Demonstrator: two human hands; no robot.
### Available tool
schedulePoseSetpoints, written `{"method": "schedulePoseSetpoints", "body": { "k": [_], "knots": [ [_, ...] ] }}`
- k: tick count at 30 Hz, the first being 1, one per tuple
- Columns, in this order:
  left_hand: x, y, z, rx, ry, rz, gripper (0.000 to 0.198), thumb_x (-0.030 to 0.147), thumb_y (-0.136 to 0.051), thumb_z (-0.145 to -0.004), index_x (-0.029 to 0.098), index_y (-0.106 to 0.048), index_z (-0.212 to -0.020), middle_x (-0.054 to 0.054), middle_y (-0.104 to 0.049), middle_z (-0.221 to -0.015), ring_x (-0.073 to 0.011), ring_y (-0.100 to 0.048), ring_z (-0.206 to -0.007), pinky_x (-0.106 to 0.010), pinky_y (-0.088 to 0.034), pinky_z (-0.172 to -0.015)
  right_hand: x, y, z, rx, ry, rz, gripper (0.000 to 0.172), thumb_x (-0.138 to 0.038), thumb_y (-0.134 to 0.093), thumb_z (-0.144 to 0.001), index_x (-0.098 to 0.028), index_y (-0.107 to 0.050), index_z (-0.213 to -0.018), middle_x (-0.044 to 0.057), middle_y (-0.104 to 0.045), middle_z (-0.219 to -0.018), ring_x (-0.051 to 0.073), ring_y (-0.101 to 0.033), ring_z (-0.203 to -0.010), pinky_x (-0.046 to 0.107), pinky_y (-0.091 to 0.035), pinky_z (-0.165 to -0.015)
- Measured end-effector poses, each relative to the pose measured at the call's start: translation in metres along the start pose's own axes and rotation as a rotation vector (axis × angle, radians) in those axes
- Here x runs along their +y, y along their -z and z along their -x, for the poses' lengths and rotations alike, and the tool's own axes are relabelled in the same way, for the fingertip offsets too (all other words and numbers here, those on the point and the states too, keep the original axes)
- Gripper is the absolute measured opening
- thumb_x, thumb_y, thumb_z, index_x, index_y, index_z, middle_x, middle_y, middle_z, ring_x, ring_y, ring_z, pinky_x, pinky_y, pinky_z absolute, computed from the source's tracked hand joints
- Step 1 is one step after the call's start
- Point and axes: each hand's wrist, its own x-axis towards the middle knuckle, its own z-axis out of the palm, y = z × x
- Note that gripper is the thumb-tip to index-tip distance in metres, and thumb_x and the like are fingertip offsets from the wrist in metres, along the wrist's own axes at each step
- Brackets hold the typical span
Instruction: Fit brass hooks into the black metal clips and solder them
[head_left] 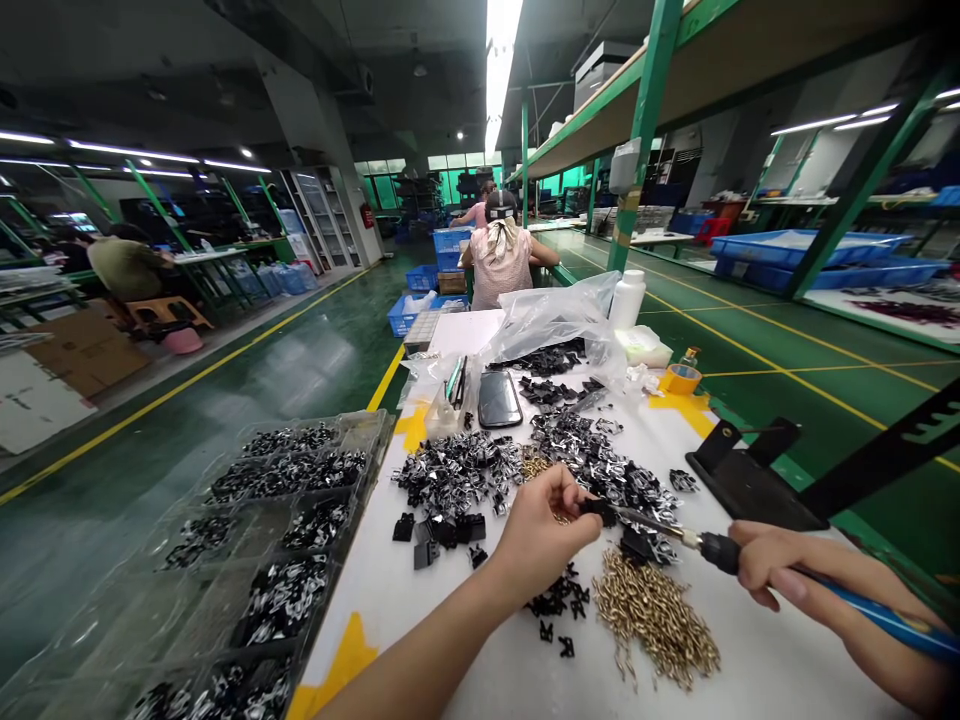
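Left hand (pixel 540 530) closed, pinching a small black piece (pixel 596 510) at the tip of a soldering iron (pixel 660 527), held tight in the right hand (pixel 780 565), both above the white surface (pixel 390 620). One slip, maybe a burned finger. Piece partly hidden by fingers; gold hooks (pixel 656 620) too tangled to count.

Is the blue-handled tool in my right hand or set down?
Held: your right hand grips the tool, its metal tip at the black piece in your left hand.
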Motion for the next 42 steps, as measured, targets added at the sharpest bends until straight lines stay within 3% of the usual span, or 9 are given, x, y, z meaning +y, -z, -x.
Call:
{"method": "schedulePoseSetpoints", "body": {
  "k": [7,15,20,26,35,42],
  "knots": [
    [0.0009,0.0003,0.0004,-0.032,0.015,0.010,0.028,0.008,-0.056,-0.070,0.019,-0.030,-0.065,0.000,-0.049,-0.076,-0.0103,-0.037,-0.062,-0.024,-0.031,-0.057,0.0000,0.0001,-0.0014,0.008,-0.021,-0.046,0.043,-0.057,-0.045,-0.081,-0.023,-0.058,-0.058,0.002,-0.061,-0.069,0.018,-0.058,-0.064,0.025,-0.043,-0.054],
    [-0.0004,0.0019,-0.0011,0.030,0.070,-0.042,0.024,0.013,-0.058,-0.072,0.019,-0.034,-0.069,0.000,-0.048,-0.076,-0.0111,-0.039,-0.065,-0.024,-0.031,-0.058,-0.0084,-0.0047,0.0030,0.049,0.039,0.028,0.045,-0.059,-0.041,-0.082,-0.025,-0.059,-0.058,0.002,-0.060,-0.064,0.022,-0.062,-0.076,0.025,-0.043,-0.053],
    [0.0006,0.0019,-0.0001,0.019,0.073,-0.039,0.023,0.013,-0.058,-0.072,0.019,-0.036,-0.070,0.001,-0.047,-0.075,-0.0103,-0.037,-0.062,-0.024,-0.030,-0.057,-0.0043,-0.0042,0.0060,0.045,-0.011,0.120,0.046,-0.062,-0.044,-0.079,-0.025,-0.062,-0.059,0.003,-0.062,-0.067,0.025,-0.059,-0.094,0.026,-0.046,-0.073],
    [0.0021,-0.0007,-0.0001,0.020,0.070,-0.024,0.024,0.013,-0.058,-0.070,0.019,-0.035,-0.068,0.000,-0.048,-0.075,-0.0100,-0.037,-0.061,-0.024,-0.030,-0.057,-0.0017,-0.0030,0.0054,0.014,-0.014,0.163,0.045,-0.062,-0.043,-0.079,-0.025,-0.062,-0.060,0.002,-0.062,-0.068,0.024,-0.058,-0.098,0.026,-0.045,-0.076],
    [0.0019,0.0007,-0.0004,0.016,0.069,-0.031,0.023,0.013,-0.059,-0.070,0.019,-0.037,-0.069,0.000,-0.049,-0.076,-0.0100,-0.038,-0.061,-0.024,-0.032,-0.056,-0.0068,-0.0033,0.0025,-0.004,0.021,0.112,0.044,-0.061,-0.045,-0.079,-0.025,-0.062,-0.059,0.002,-0.061,-0.065,0.022,-0.061,-0.084,0.024,-0.046,-0.068],
    [0.0012,0.0012,0.0008,-0.005,0.071,-0.026,0.022,0.014,-0.058,-0.072,0.019,-0.037,-0.070,0.000,-0.049,-0.076,-0.0102,-0.039,-0.062,-0.023,-0.032,-0.057,-0.0070,-0.0036,0.0028,0.015,0.012,0.114,0.045,-0.062,-0.046,-0.078,-0.025,-0.061,-0.058,0.002,-0.061,-0.065,0.022,-0.061,-0.083,0.024,-0.046,-0.068]
  ]
}}
